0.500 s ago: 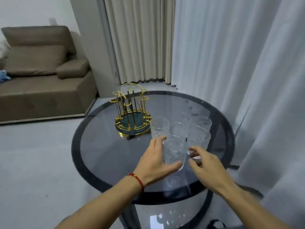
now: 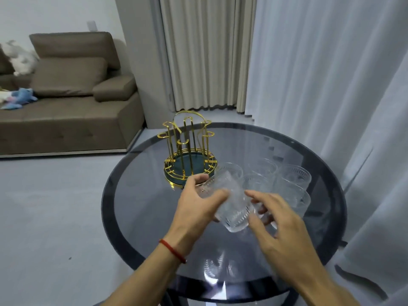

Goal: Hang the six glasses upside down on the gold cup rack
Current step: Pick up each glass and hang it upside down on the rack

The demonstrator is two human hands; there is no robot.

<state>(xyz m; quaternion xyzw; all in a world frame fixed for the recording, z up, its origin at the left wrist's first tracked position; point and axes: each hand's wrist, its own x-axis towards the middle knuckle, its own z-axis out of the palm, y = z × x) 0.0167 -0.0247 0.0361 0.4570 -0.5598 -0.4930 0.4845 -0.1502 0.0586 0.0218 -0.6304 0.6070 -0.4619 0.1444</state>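
Observation:
A clear ribbed glass [image 2: 231, 204] is lifted off the table and tilted on its side, base toward me. My left hand [image 2: 196, 206] grips its upper left side and my right hand [image 2: 276, 221] holds its base end from the right. Several more glasses [image 2: 291, 180] stand upright in a cluster just behind, on the round dark glass table [image 2: 141, 208]. The gold cup rack [image 2: 187, 151] with a dark green base stands at the table's far left, with no glass on its pegs.
White curtains [image 2: 331, 85] hang close along the table's right side. A brown sofa [image 2: 66, 102] with soft toys sits at the far left across grey floor. A lower shelf shows under the tabletop.
The nearest glass, which stood on the table between my hands, is now lifted and tipped sideways in both hands. My view has moved closer.

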